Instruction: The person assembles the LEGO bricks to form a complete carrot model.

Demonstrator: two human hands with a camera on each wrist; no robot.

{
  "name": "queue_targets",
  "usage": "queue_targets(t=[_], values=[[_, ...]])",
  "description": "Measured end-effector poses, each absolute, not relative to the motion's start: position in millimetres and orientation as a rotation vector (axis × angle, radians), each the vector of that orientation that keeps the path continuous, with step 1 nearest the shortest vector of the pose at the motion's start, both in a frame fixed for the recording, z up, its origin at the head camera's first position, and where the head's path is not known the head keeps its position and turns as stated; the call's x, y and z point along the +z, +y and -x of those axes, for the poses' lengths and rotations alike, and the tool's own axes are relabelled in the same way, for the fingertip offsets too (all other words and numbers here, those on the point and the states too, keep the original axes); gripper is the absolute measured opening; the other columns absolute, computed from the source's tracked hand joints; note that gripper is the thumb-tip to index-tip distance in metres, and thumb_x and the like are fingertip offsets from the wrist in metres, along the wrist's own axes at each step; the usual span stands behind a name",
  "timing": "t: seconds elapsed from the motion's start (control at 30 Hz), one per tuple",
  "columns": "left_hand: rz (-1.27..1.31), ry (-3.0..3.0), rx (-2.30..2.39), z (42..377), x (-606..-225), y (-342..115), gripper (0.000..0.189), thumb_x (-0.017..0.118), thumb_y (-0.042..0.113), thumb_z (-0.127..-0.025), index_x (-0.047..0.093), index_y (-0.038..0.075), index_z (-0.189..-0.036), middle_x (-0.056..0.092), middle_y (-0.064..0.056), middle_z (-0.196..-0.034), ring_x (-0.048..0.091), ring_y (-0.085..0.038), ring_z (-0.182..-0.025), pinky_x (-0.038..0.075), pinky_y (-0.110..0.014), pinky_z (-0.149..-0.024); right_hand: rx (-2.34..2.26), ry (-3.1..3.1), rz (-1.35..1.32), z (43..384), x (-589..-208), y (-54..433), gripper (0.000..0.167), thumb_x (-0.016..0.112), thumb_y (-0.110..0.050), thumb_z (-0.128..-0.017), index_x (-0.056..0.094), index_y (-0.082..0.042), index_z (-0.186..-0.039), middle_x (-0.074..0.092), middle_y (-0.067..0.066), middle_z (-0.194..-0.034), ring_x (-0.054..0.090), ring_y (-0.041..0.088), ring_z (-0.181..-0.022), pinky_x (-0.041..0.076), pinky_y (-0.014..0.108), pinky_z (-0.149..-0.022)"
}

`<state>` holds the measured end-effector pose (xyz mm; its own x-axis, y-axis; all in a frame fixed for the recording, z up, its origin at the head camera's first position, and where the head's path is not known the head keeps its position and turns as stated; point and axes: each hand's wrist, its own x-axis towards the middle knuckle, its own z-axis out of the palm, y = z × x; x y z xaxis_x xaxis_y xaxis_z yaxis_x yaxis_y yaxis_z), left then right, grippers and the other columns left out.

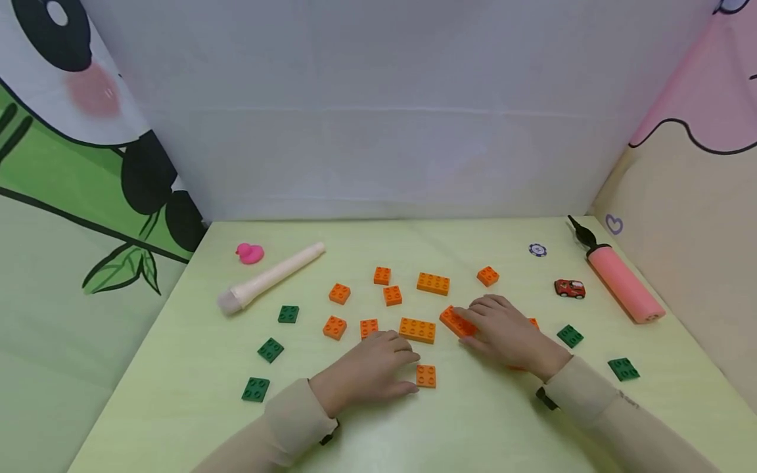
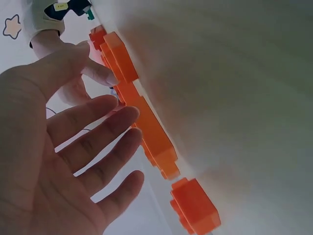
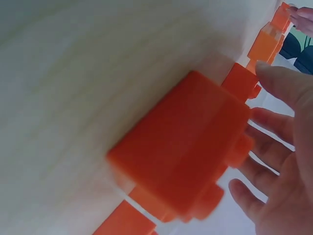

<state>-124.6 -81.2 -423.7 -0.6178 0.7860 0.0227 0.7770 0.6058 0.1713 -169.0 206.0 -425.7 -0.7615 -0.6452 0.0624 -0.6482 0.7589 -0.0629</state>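
My right hand (image 1: 503, 332) lies over an orange eight-stud building brick (image 1: 454, 320), its thumb and fingers at either side of it. The right wrist view shows that brick's end (image 3: 239, 81) between thumb and index finger. My left hand (image 1: 375, 368) hovers low, palm down, fingers loosely spread and holding nothing. Beside its fingertips are a small square orange brick (image 1: 426, 376) and a long orange brick (image 1: 417, 330). Another small orange brick (image 1: 369, 327) is partly behind the left hand. Orange bricks beneath the right hand and wrist are mostly hidden.
More orange bricks (image 1: 433, 283) lie farther back. Green bricks (image 1: 255, 389) sit at left, others (image 1: 623, 369) at right. Around them are a pink duck (image 1: 250, 253), a whitish tube (image 1: 275, 277), a poker chip (image 1: 537, 249), a red toy car (image 1: 570, 288) and a pink pump (image 1: 627, 282).
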Motion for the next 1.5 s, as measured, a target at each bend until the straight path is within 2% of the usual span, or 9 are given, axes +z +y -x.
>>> queue_targets(t=[0.33,0.7,1.0,1.37,1.5], values=[[-1.296,2.73,0.133,124.0,-424.2,-68.3,0.029,0.067,0.041,-0.094,0.075,0.018,-0.111,0.068,0.005,-0.108,0.058,-0.015,-0.106,0.049,-0.032,-0.094,0.098,-2.971,-1.059,168.6,-421.7,201.8,0.052,0.071,-0.035,-0.093,0.061,-0.007,-0.135,0.068,0.007,-0.116,0.058,0.03,-0.114,0.041,0.05,-0.106],[-1.272,2.744,0.116,123.4,-421.7,-65.5,0.023,0.068,0.037,-0.094,0.077,0.018,-0.103,0.066,0.005,-0.103,0.058,-0.015,-0.103,0.049,-0.033,-0.092,0.31,-2.842,-1.063,165.0,-422.9,207.1,0.042,0.074,-0.03,-0.09,0.069,-0.006,-0.125,0.069,0.003,-0.108,0.058,0.024,-0.105,0.047,0.044,-0.098],[-1.246,2.749,0.109,124.4,-424.3,-63.7,0.022,0.068,0.036,-0.094,0.077,0.018,-0.102,0.065,0.005,-0.1,0.058,-0.015,-0.098,0.049,-0.031,-0.087,0.462,-2.634,-1.109,149.9,-414.0,210.7,0.041,0.081,-0.02,-0.082,0.072,-0.01,-0.121,0.068,-0.002,-0.107,0.058,0.018,-0.103,0.053,0.038,-0.09],[-1.163,2.728,0.174,126.9,-425.1,-70.3,0.03,0.07,0.044,-0.092,0.076,0.016,-0.097,0.064,0.004,-0.094,0.054,-0.011,-0.08,0.05,-0.025,-0.076,0.548,-2.679,-1.269,132.1,-420.2,197.4,0.039,0.079,-0.024,-0.085,0.071,-0.016,-0.123,0.067,-0.009,-0.113,0.057,0.013,-0.11,0.053,0.038,-0.094],[-1.109,2.74,0.195,127.3,-421.1,-76.1,0.033,0.07,0.045,-0.091,0.075,0.014,-0.101,0.067,0.004,-0.095,0.057,-0.011,-0.08,0.052,-0.026,-0.078,0.572,-2.664,-1.327,126.6,-421.0,189.2,0.037,0.079,-0.025,-0.086,0.071,-0.017,-0.122,0.067,-0.011,-0.111,0.058,0.011,-0.107,0.053,0.035,-0.093]])
